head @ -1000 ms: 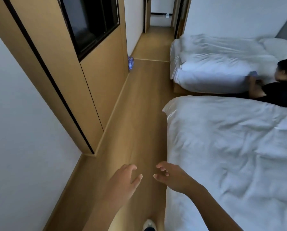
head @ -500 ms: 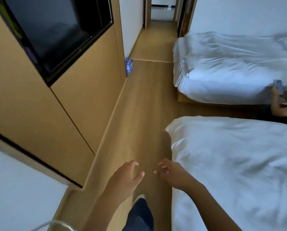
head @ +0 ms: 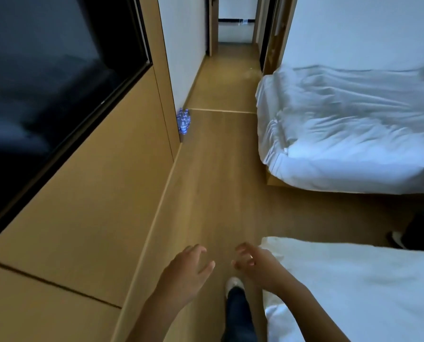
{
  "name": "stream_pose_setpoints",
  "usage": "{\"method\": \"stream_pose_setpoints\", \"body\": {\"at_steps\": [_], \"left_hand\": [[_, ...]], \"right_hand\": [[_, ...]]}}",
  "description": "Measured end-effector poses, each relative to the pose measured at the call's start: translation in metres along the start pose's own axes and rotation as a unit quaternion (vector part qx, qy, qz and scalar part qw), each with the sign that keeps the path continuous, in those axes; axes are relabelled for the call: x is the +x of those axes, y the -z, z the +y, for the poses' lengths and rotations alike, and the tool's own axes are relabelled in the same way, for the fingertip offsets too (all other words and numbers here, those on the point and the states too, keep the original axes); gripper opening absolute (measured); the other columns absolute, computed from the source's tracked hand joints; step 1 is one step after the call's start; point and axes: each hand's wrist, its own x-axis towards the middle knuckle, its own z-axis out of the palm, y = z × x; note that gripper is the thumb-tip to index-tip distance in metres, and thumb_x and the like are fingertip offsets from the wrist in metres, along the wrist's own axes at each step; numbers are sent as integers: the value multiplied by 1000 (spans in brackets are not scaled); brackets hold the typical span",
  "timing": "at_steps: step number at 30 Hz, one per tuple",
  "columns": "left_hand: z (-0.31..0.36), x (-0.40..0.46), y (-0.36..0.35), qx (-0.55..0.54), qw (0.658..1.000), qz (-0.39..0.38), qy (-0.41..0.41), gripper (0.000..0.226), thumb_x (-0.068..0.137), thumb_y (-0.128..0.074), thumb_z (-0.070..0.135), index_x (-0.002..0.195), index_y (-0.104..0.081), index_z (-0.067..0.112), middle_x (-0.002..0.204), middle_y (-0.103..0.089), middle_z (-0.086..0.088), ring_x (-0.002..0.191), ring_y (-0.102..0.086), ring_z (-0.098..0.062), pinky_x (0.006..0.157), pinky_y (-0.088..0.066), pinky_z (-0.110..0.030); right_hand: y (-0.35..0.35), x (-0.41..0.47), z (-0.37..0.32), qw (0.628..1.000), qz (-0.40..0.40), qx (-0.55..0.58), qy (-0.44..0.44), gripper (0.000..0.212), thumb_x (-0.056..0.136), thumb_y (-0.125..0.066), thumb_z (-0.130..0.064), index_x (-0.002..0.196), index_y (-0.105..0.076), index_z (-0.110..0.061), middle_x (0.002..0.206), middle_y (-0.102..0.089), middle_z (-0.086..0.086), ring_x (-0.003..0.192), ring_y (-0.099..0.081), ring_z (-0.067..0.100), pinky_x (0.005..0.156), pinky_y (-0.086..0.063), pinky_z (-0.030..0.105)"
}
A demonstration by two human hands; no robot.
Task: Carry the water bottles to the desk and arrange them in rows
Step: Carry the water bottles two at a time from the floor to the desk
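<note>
Water bottles (head: 183,120): a shrink-wrapped pack, blue-tinted, standing on the wooden floor (head: 213,183) at the far corner of the wall cabinet (head: 102,193), against the wall where the corridor begins.
Direction from the grip: ahead and to the left, well apart from both hands; the whole stretch of floor lies between.
Long axis: the bottles appear to stand upright; the pack is too small to tell how its length runs.
Left hand (head: 186,275): held low in front, fingers loosely spread and a little curled, holding nothing.
Right hand (head: 252,265): beside the near bed (head: 353,292), fingers loosely curled, empty.
Nearer hand: the left, by a small margin, since the pack sits on that side.
Stage: judged an approach on foot; nothing lifted yet, and no bench in view.
Far bed (head: 349,134): right of the path, clear of the pack.
</note>
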Motion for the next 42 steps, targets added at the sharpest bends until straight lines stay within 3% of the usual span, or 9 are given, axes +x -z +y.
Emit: {"method": "stream_pose_setpoints", "body": {"at_steps": [2, 6, 11, 14, 19, 24, 29, 35, 42], "left_hand": [[10, 58, 14, -5, 1000, 9, 4, 44, 96, -47, 51, 133, -48, 29, 134, -51, 11, 114, -54, -9, 93, -46, -28], [37, 165, 50, 4, 1000, 26, 16, 43, 96, -47, 50, 131, -48, 27, 133, -52, 9, 115, -54, -10, 95, -46, -31], [60, 282, 96, -9, 998, 50, 34, 39, 95, -48, 50, 129, -49, 31, 132, -52, 12, 113, -54, -9, 89, -45, -27], [60, 342, 115, -30, 997, 47, 55, 41, 95, -47, 52, 131, -48, 32, 133, -50, 14, 110, -53, -6, 84, -42, -24], [46, 463, 150, -36, 996, 46, 65, 42, 96, -47, 53, 131, -48, 30, 135, -50, 13, 113, -54, -8, 91, -47, -29], [33, 597, 202, -33, 997, 45, 60, 41, 95, -47, 52, 130, -48, 30, 135, -50, 12, 111, -54, -8, 85, -44, -25], [39, 720, 263, -17, 998, 43, 40, 42, 95, -49, 50, 130, -49, 28, 135, -52, 10, 112, -55, -10, 81, -42, -25], [48, 852, 306, -14, 999, 24, 39, 41, 95, -49, 49, 129, -50, 28, 134, -52, 9, 110, -55, -10, 79, -40, -24], [66, 1033, 345, -41, 996, 29, 67, 40, 95, -52, 47, 128, -52, 24, 130, -54, 5, 110, -56, -13, 92, -48, -33]], "right_hand": [[33, 54, -2, 1000, -7, -18, 14, 41, 96, -60, -39, 132, -52, -25, 130, -57, -4, 106, -56, 9, 86, -47, 21], [110, 157, -18, 998, -14, -52, 35, 42, 96, -59, -41, 134, -50, -25, 132, -57, -5, 109, -58, 11, 91, -48, 24], [190, 275, -39, 996, -20, -65, 57, 40, 95, -60, -41, 131, -52, -26, 128, -58, -5, 104, -57, 10, 87, -46, 23], [217, 340, -47, 996, -30, -70, 55, 40, 94, -60, -42, 130, -52, -27, 127, -58, -5, 104, -58, 10, 89, -48, 25], [254, 462, -67, 994, -55, -72, 55, 43, 94, -61, -43, 133, -50, -30, 130, -57, -6, 103, -55, 6, 89, -48, 22], [300, 586, -102, 996, -52, -63, 39, 42, 94, -61, -43, 132, -50, -29, 131, -57, -4, 105, -59, 10, 87, -49, 22], [360, 690, -141, 998, -30, -56, 29, 42, 94, -61, -42, 132, -51, -28, 130, -58, -3, 111, -60, 14, 96, -51, 33], [424, 806, -156, 998, -34, -50, 15, 43, 95, -60, -39, 134, -49, -26, 132, -57, -1, 113, -58, 14, 98, -51, 31], [522, 982, -164, 998, -32, -51, 21, 44, 95, -60, -41, 135, -50, -25, 132, -57, -1, 112, -59, 14, 95, -52, 31]]}}
